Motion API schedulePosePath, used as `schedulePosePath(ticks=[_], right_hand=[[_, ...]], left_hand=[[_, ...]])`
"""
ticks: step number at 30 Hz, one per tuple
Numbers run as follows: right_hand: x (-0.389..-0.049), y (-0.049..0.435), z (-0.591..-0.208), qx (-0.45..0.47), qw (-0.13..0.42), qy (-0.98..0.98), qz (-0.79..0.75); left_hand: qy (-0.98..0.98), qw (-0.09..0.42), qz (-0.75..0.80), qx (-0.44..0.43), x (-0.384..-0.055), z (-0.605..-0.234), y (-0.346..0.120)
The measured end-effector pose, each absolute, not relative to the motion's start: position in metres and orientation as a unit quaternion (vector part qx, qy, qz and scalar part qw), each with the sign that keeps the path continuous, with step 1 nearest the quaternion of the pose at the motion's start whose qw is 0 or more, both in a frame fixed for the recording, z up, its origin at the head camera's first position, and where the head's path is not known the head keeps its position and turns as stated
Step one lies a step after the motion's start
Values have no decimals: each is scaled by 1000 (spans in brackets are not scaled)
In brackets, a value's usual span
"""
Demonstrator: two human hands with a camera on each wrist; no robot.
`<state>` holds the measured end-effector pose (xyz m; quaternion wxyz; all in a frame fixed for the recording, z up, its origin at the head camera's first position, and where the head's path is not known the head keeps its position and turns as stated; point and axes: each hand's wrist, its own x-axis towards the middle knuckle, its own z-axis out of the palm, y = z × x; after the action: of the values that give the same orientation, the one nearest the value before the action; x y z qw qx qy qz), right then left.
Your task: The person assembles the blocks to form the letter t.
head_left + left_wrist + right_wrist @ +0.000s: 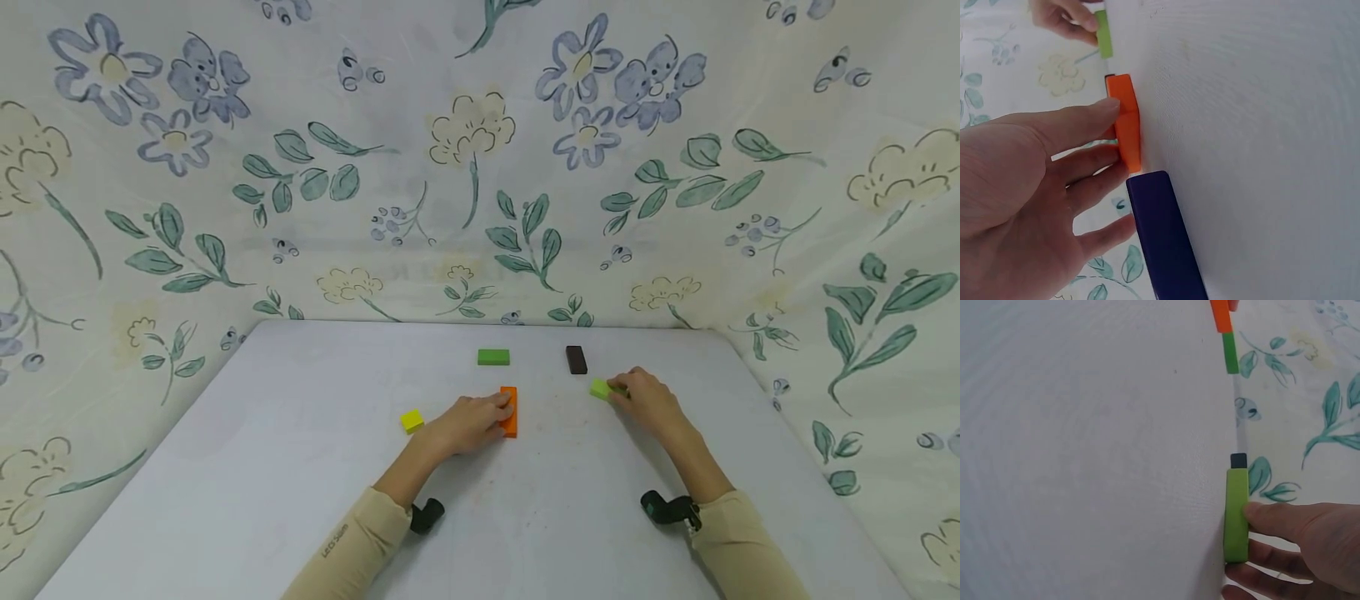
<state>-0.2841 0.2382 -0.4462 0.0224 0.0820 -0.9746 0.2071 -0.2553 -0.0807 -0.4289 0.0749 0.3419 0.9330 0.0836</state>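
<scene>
My left hand (468, 423) is at an orange block (509, 412) near the middle of the table. In the left wrist view, the thumb presses on one side of the orange block (1127, 122), with fingers at its lower end. A dark blue block (1163, 234) lies close to the little finger there; in the head view it is hidden behind the hand. Farther right, my right hand (651, 402) pinches a light green block (600, 389). In the right wrist view the thumb lies on the face of that light green block (1236, 515), fingers curled behind it.
A darker green block (493, 357) lies toward the back of the white table (300, 467). Right of it is a dark brown block (577, 360), just beyond the light green one. The yellow block (412, 421) sits left of my left hand. Floral cloth (375, 167) hangs behind the table.
</scene>
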Motion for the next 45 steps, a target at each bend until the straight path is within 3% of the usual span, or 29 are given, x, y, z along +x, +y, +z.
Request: schedulePosePath(ticks=[45], right_hand=[[-287,245,-448,102,7,-974,203]], left_hand=[[937,98,105,317,-255,-427,-79]])
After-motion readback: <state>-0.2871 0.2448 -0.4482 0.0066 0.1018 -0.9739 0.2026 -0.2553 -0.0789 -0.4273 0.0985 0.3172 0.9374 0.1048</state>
